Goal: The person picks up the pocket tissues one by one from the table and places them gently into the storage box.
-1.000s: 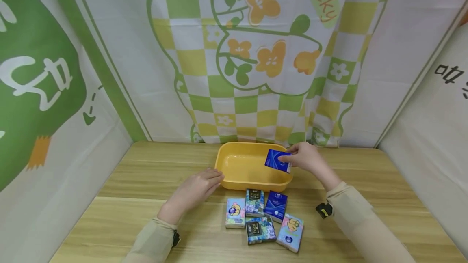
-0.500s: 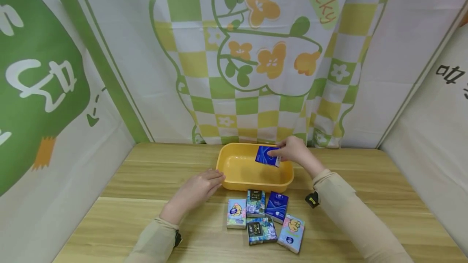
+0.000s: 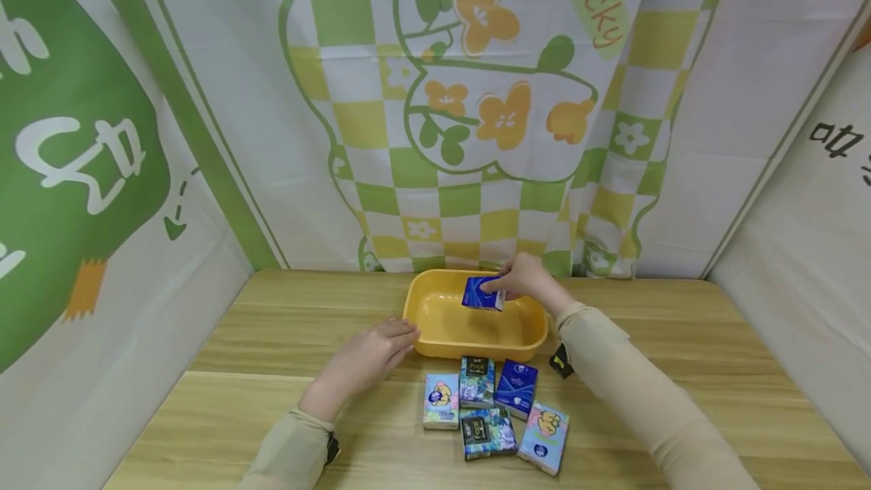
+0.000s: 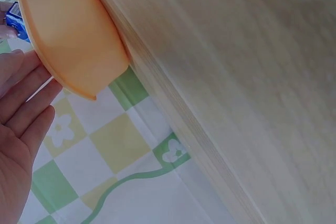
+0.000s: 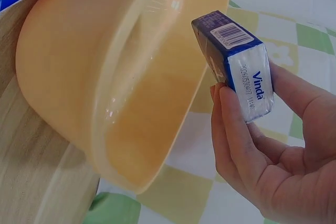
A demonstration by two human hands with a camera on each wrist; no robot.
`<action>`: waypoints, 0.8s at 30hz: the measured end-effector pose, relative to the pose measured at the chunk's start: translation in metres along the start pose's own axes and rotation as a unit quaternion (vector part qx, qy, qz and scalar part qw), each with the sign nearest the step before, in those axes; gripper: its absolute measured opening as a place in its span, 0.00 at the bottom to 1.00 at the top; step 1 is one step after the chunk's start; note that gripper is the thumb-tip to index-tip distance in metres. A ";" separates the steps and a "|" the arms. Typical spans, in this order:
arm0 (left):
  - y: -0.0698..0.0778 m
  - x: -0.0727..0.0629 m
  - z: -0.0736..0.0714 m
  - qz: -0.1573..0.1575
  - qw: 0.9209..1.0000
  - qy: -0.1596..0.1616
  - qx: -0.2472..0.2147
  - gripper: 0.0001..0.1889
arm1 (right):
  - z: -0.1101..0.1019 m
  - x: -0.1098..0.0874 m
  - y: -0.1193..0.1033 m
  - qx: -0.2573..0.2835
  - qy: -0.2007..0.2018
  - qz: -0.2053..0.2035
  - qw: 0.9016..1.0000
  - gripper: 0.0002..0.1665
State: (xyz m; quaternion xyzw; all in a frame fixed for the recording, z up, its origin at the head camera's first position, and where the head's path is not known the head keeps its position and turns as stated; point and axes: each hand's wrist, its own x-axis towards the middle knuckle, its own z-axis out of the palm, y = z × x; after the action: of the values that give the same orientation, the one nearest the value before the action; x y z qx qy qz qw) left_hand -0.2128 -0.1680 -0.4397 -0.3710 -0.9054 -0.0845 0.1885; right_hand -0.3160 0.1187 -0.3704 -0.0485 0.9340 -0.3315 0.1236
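A dark blue tissue pack (image 3: 481,293) marked Vinda is pinched between the thumb and fingers of my right hand (image 3: 529,280), over the back of the yellow plastic basin (image 3: 435,348). The right wrist view shows the pack's white end and barcode (image 5: 231,35). My left hand (image 3: 373,351) touches the basin's left rim with its fingertips; in the left wrist view its fingers (image 4: 32,95) are extended along the edge. In front of the basin lie another blue tissue pack (image 3: 517,388), two dark floral packs (image 3: 488,433) and two light blue packs with a cartoon figure (image 3: 441,401).
The basin stands on a wood-grain table (image 3: 306,301), near its back edge. Behind it hangs a green and yellow checked curtain (image 3: 463,199). White printed cloth walls (image 3: 803,248) enclose both sides.
My right hand has carried the blue tissue pack leftward over the basin, from its right side toward the middle. The left hand stays at the rim, and the packs in front have not moved.
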 end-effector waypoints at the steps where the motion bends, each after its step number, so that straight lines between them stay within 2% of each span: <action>1: 0.000 0.000 0.000 -0.001 1.000 -0.002 0.000 0.15 | 0.001 0.001 -0.001 -0.004 -0.001 -0.001 1.000 0.23; 8: 0.001 0.000 0.001 -0.002 1.000 -0.005 0.001 0.16 | 0.007 0.007 -0.009 0.009 -0.008 -0.017 1.000 0.22; 16: 0.000 0.000 0.001 -0.001 1.000 -0.002 0.004 0.16 | 0.018 0.015 -0.018 0.026 -0.008 -0.011 1.000 0.17; 24: -0.001 0.000 0.003 0.005 1.000 0.009 0.006 0.15 | 0.030 0.030 -0.024 0.041 -0.010 0.007 0.999 0.24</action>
State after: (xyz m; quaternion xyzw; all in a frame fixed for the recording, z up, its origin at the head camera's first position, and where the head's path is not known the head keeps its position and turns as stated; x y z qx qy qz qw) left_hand -0.2138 -0.1678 -0.4422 -0.3739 -0.9022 -0.0812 0.1994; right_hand -0.3365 0.0770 -0.3839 -0.0402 0.9188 -0.3679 0.1369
